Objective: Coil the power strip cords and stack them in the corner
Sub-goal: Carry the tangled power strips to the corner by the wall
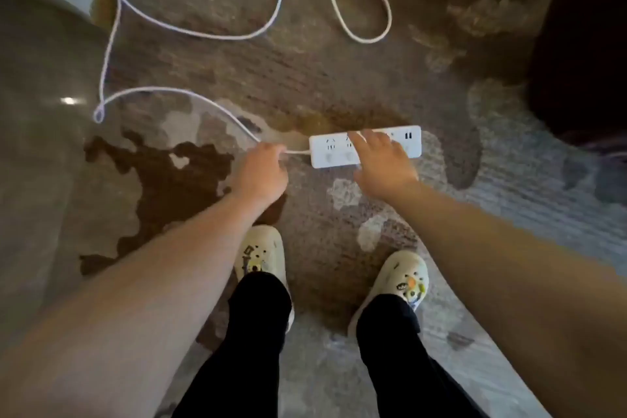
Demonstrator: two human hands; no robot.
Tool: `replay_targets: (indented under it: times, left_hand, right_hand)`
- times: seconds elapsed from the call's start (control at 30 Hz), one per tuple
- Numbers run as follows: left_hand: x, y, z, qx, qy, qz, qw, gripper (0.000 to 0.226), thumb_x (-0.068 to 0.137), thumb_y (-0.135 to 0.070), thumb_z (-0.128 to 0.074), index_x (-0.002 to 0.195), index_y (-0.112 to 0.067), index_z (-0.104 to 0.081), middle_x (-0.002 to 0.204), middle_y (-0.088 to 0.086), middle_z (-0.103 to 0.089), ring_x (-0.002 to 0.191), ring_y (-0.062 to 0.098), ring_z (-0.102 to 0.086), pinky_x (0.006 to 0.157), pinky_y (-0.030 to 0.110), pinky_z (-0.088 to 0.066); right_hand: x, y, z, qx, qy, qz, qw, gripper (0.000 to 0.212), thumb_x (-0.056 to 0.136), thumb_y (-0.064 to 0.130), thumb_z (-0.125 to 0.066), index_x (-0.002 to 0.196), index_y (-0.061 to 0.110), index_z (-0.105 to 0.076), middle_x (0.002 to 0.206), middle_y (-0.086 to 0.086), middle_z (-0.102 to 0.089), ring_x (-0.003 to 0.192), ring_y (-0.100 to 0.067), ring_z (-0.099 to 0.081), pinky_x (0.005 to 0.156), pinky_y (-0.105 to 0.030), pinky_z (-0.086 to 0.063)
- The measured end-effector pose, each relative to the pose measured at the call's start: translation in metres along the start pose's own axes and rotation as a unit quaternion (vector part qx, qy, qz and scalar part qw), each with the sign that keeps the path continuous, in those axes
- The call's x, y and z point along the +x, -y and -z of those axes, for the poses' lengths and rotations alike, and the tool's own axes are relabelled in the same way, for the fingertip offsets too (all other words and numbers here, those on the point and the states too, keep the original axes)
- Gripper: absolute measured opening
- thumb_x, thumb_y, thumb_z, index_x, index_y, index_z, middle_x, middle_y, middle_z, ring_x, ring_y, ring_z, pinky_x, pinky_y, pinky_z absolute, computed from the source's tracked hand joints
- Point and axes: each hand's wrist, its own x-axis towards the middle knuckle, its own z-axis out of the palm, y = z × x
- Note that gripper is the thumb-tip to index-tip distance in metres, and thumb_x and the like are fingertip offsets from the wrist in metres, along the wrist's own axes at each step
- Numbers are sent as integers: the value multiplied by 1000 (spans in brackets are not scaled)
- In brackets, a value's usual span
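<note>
White power strip point(364, 146) on the patterned rug point(305, 78), rigid and light; limp, kink-prone cord point(163, 92) trailing far left, pinched beside the strip by left hand point(259, 173); right hand point(381, 163) spread flat on the casing.

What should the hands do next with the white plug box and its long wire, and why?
Probably draw in the first loop. The left hand already grips the cord right where it leaves the power strip, and the right hand rests open on the strip. The cord trails loose across the rug, uncoiled.
</note>
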Motion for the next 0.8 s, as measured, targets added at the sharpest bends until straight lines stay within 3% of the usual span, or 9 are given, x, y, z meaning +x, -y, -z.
replay_targets:
  times: [0.1, 0.17, 0.33, 0.43, 0.53, 0.63, 0.8]
  left_hand:
    - [51, 13, -34, 118, -38, -33, 992, 40, 92, -26, -50, 130, -11, -47, 127, 13, -51, 118, 33, -48, 96, 45, -46]
    - [73, 20, -52, 190, -20, -33, 981, 46, 92, -33, -51, 132, -12, -44, 131, 13, -48, 122, 34, -43, 98, 46, -40]
    - [88, 33, -71, 292, -34, -57, 954, 29, 89, -22, -55, 116, -11, -55, 120, 14, -52, 115, 35, -46, 99, 48, -36]
    - [69, 31, -52, 228, 1, -82, 970, 18, 94, -26, -46, 98, -12, -57, 86, 6, -59, 83, 29, -55, 91, 44, -39]
    - [35, 22, -15, 148, -16, -106, 983, 22, 96, -29, -43, 85, -14, -56, 65, 0, -51, 59, 24, -51, 61, 35, -42]
    - [-11, -5, 33, 80, -30, -125, 988, 27, 98, -33, -42, 81, -16, -53, 62, 2, -51, 54, 23, -51, 46, 30, -31]
    - [-92, -76, 152, -23, -49, -108, 993, 19, 96, -28, -39, 83, -22, -51, 68, -3, -55, 61, 19, -54, 48, 32, -37]
  right_hand:
    - [44, -6, -36, -39, -16, 24, 999, 93, 90, 46, -65, 158, 20, -6, 163, -9, -17, 150, -32, -14, 119, -52, -16]
    - [64, -7, -54, -68, -27, 32, 997, 100, 86, 54, -67, 158, 19, -6, 162, -10, -21, 149, -34, -17, 119, -54, -14]
    - [77, -10, -72, -118, -98, 45, 987, 90, 80, 42, -74, 151, 18, -24, 148, -12, -38, 132, -36, -39, 115, -54, -22]
    - [60, -10, -59, -78, -128, 48, 988, 85, 75, 40, -76, 145, 18, -32, 139, -11, -46, 127, -35, -43, 114, -51, -26]
    - [23, -8, -25, 3, -168, 50, 985, 83, 72, 38, -80, 140, 16, -39, 132, -10, -52, 122, -35, -47, 110, -49, -31]
    - [-27, 4, 33, 99, -179, 57, 977, 83, 69, 31, -81, 139, 15, -41, 130, -12, -52, 119, -37, -48, 107, -48, -32]
    - [-117, 30, 169, 170, -219, 92, 957, 81, 67, 32, -76, 138, 15, -41, 124, -12, -52, 112, -37, -50, 97, -47, -37]
